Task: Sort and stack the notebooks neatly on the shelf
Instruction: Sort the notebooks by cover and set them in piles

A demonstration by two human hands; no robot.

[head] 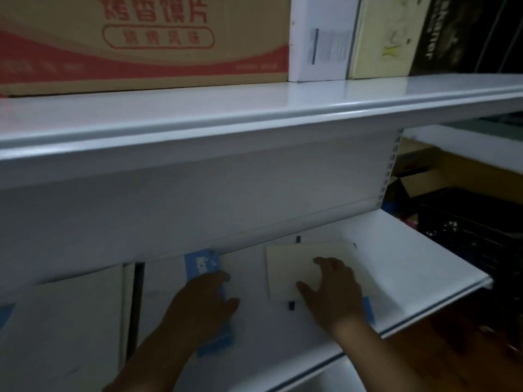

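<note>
Both hands flat on notebooks lying on the lower shelf, low in the frame.

Head view: the left hand [202, 302] rests palm-down, its grip spread and pinching nothing, on a white notebook with a blue spine band [208, 264] at lower centre; the right hand [332, 287], fingers likewise spread and pressing flat, covers the near corner of a cream notebook [294, 267] just right of it, which seems to lie on another with a blue edge. More pale notebooks [70, 321] sit at lower left. All lie on the white lower shelf [410, 267]. These look thin, light and bendy, with smooth covers likely to slide on painted metal; gripping a long edge or the spine, thumb on top, should keep them square when stacking.
</note>
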